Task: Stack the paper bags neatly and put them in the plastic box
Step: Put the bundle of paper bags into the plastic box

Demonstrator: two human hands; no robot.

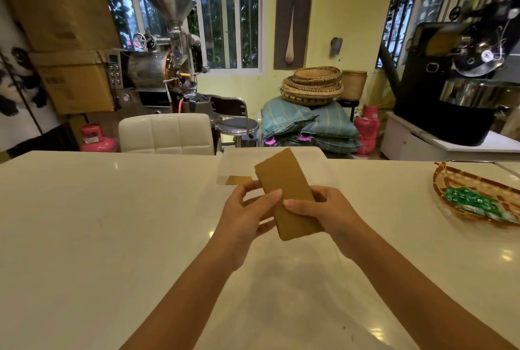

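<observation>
Progress looks mid-to-late: paper bags point(289, 195) are gathered into one brown stack, held in the air above the desk point(98, 223), not in the box yet. Left hand point(247, 212) grips the stack's left edge, thumb on the top face, fingers wrapped under. Right hand point(323, 209) clamps the right edge the same way, thumb on top. Both hands closed on the stack, neither free. Stack is tilted, far end raised and pointing toward the plastic box point(318, 158), which sits just beyond on the desk; it is clear, pale and hard to outline. Something brown and flat point(239, 180) shows at the box's near-left corner; may be another bag already inside or lying beside the box, cannot tell which.

Edges of the held stack look fairly flush, so squaring-up seems mostly done, judging by this view only. Cannot count bags in the stack. No loose bags seen elsewhere on the desk. Woven tray point(478, 195) with green wrapped items sits well apart on the right, not part of the task.

Left to do, as I judge it: final edge alignment if needed, then lower the stack into the box and release.
</observation>
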